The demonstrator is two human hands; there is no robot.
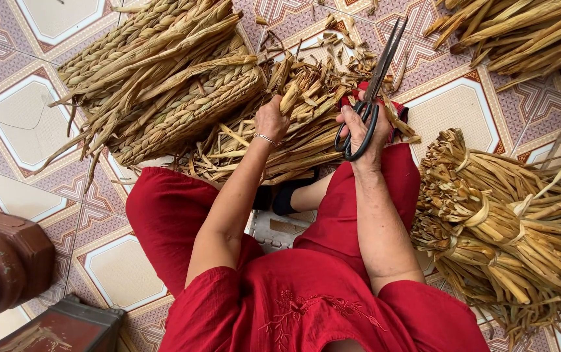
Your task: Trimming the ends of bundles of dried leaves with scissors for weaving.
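Observation:
My left hand, with a thin bracelet at the wrist, grips a bunch of dried straw-coloured stalks that lies over my lap. My right hand holds a pair of large black scissors by the loops. Their shut blades point up and away over the stalk ends. Short cut pieces lie scattered on the tiles beyond the bunch. I wear red clothes and sit on a low stool.
A woven braided-straw piece with loose strands lies to the left on the patterned tile floor. Tied bundles of dried stalks are stacked at the right, more loose stalks at top right. A dark wooden furniture leg stands at bottom left.

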